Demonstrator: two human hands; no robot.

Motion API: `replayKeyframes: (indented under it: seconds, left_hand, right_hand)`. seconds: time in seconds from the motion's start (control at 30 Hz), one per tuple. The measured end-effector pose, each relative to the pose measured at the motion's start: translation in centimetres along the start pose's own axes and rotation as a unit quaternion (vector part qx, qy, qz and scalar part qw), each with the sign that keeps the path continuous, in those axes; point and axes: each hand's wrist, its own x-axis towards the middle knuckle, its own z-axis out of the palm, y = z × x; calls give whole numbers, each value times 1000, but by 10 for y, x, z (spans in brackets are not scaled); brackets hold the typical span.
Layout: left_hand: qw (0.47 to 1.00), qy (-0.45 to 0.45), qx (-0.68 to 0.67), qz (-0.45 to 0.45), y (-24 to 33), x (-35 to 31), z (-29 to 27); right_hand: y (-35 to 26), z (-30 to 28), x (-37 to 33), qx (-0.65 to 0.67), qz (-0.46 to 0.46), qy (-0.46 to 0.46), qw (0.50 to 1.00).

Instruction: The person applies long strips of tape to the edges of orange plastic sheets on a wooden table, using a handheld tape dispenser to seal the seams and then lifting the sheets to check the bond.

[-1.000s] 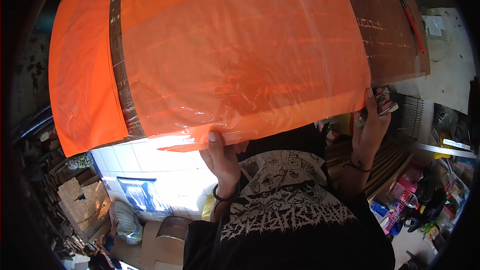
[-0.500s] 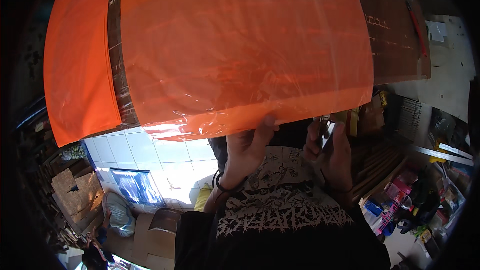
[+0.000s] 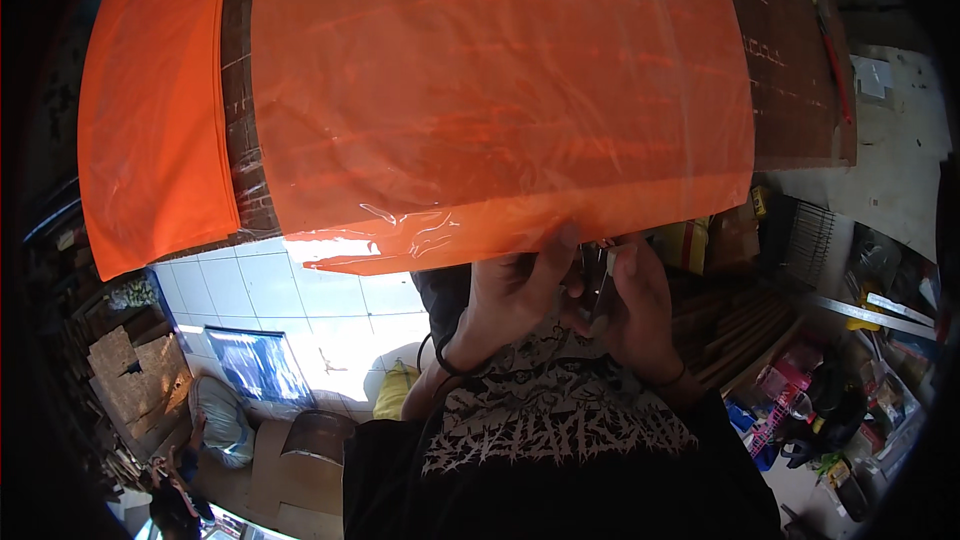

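Note:
An orange sheet with a clear plastic film point(image 3: 500, 90) over it spreads across the dark brown table. Its near edge overhangs toward me. My left hand point(image 3: 515, 290) pinches that edge, thumb on top and the other fingers underneath, partly hidden. Close beside it, my right hand point(image 3: 640, 310) is closed around a small shiny metal tool point(image 3: 600, 275), whose tip is up at the sheet's edge. The tool's exact kind cannot be made out. To the left lies a second orange sheet point(image 3: 150, 120), separated by a strip of bare brown tabletop point(image 3: 240, 90).
A red, pen-like tool point(image 3: 835, 65) lies on the table's right part. Wooden strips point(image 3: 735, 340) and a cluttered heap with a pink basket point(image 3: 790, 380) are at right. On the left stand scrap boards point(image 3: 135, 380), a grey sack point(image 3: 220, 420) and a blue-edged panel point(image 3: 260, 365) on white tiles.
My right hand has moved left and up with the metal tool, to the sheet's edge beside my left hand. My left hand has shifted slightly right, still pinching the edge.

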Motion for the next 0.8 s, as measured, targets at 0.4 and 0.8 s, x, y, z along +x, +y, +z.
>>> replayKeyframes:
  seconds: [0.4, 0.8]
  left_hand:
    - [1000, -14, -16, -5, -3, 4, -2]
    - [1000, -14, 3, 6, -8, 4, -4]
  right_hand:
    - [-2, 5, 6, -22, -16, 32, 999]
    - [-1, 6, 7, -41, -46, 34, 998]
